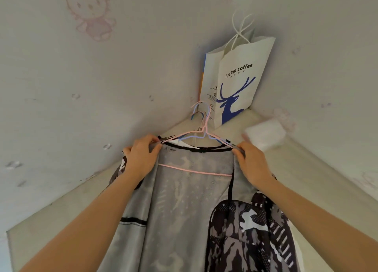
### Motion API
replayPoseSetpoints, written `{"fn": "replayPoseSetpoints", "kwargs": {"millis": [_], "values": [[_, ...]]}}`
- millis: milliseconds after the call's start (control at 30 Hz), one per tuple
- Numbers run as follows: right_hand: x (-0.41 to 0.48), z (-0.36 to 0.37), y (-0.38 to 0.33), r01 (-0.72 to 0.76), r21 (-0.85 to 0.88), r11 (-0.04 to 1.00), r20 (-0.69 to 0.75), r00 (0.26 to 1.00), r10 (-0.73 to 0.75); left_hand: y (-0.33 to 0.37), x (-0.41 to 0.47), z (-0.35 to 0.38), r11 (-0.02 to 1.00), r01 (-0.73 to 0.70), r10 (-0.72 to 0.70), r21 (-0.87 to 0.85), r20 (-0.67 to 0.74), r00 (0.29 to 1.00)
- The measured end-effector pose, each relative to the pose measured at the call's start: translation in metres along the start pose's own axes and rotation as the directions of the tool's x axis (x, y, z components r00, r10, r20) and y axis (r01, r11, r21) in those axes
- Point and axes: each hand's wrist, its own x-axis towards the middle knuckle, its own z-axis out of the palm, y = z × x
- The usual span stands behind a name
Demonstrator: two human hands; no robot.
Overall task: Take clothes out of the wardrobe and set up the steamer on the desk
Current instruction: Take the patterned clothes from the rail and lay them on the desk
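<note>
Left hand [143,156]: fingers and thumb pinched on the left shoulder of the jacket [184,210], right at the hanger's arm end; the grip looks meant to keep cloth from sliding off.
Right hand [252,163]: the same pinch on the right shoulder, so the load sits level between both hands.
Jacket: grey mesh lining faces the person, camouflage outer side shows at lower right; it hangs open and straight down from the shoulders.
Pink hanger [195,170]: runs inside the jacket, crossbar visible across the lining, hook up near the corner (blue hangers sit bunched with it).
Hook support: cannot tell what the hooks rest on.
Paper bag [239,77]: stands on the ledge [302,155] in the wall corner, just behind the hooks.
White pack [264,133]: blurred, on the ledge beside the right hand.
Steamer, desk: not in view.
Step (judgement): garment being handled on its hanger; steamer setup remains.
</note>
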Motion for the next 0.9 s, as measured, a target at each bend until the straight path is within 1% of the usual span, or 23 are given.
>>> {"fn": "replayPoseSetpoints", "kwargs": {"millis": [200, 267, 433, 567, 700, 900], "values": [[0.051, -0.005, -0.009, 0.028, 0.034, 0.999, -0.055, 0.998, -0.026, 0.008, 0.045, 0.001, 0.997, -0.059, 0.065, 0.058, -0.113, 0.991], [0.065, -0.005, -0.009, 0.032, 0.027, 0.999, -0.07, 0.997, -0.03, 0.013, 0.058, 0.003, 0.99, -0.091, 0.106, 0.109, -0.138, 0.985], [0.071, 0.016, 0.009, -0.003, -0.001, 1.0, -0.031, 1.0, 0.003, 0.002, 0.06, 0.031, 0.956, -0.17, 0.21, 0.238, -0.156, 0.965], [0.075, 0.034, 0.021, -0.017, -0.063, 0.998, -0.01, 1.0, 0.016, -0.01, 0.065, 0.05, 0.951, -0.165, 0.203, 0.261, -0.124, 0.971], [0.078, 0.048, 0.03, -0.031, -0.136, 0.99, 0.012, 0.999, 0.032, -0.017, 0.065, 0.067, 0.946, -0.131, 0.164, 0.298, -0.089, 0.983], [0.076, 0.055, 0.03, -0.018, -0.234, 0.972, 0.011, 1.0, 0.021, -0.019, 0.064, 0.076, 0.937, -0.095, 0.127, 0.337, -0.075, 0.989]]}}
